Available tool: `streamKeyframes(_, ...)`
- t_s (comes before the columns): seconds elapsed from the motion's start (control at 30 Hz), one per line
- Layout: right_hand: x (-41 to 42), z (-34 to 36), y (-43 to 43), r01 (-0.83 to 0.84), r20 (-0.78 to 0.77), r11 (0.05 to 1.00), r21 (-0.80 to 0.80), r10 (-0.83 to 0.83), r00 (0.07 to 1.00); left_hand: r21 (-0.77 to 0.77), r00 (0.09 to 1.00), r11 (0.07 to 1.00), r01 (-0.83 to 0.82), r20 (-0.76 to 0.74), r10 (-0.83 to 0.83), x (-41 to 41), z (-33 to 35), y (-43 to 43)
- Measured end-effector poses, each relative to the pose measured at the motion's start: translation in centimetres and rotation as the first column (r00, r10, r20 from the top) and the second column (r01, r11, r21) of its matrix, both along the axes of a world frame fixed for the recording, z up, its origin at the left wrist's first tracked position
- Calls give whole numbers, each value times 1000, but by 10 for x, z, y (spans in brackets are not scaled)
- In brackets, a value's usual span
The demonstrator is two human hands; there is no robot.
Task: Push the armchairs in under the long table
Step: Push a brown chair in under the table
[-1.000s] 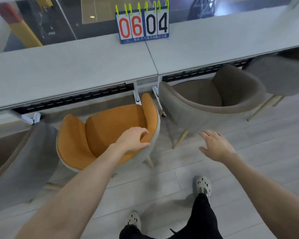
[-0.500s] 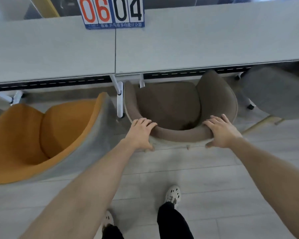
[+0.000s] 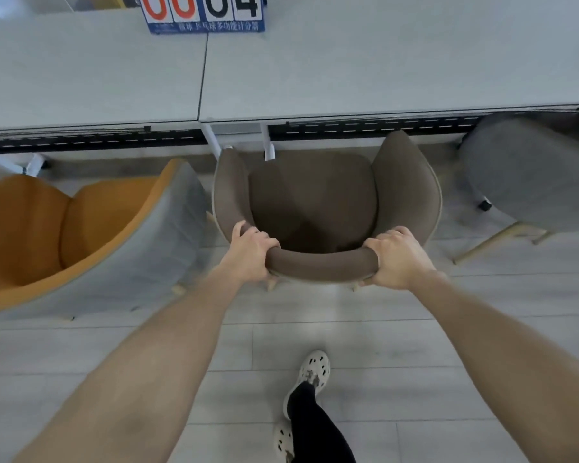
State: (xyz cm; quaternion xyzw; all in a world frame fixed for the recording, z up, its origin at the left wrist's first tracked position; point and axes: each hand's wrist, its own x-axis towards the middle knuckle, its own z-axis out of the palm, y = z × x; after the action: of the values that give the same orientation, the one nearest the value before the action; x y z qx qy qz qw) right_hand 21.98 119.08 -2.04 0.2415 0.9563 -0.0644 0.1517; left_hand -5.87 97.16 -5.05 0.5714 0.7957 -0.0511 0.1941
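Brown armchair (image 3: 315,202) now gripped by both hands, fingers curled, previously resting flat

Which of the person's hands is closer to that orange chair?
Left. The left hand grips the brown armchair's backrest at the end beside the orange armchair. The right hand grips the backrest's far end, away from it.

An office or club lounge: long table (image 3: 348,61), upholstered armchairs (image 3: 315,202), table-tennis scoreboard (image 3: 203,11), plank floor (image 3: 365,345).
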Motion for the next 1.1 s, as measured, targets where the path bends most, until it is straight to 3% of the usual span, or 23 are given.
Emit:
streamKeyframes(0.4, 121, 0, -87, 18, 49, 1000, -3, -18, 999, -11, 999, 1000, 20, 42, -20, 111, 1, -76)
streamKeyframes(1.1, 58, -7, 10, -17, 49, 1000, 9, 16, 999, -28, 1000, 1000, 2, -19, -2, 54, 2, 12)
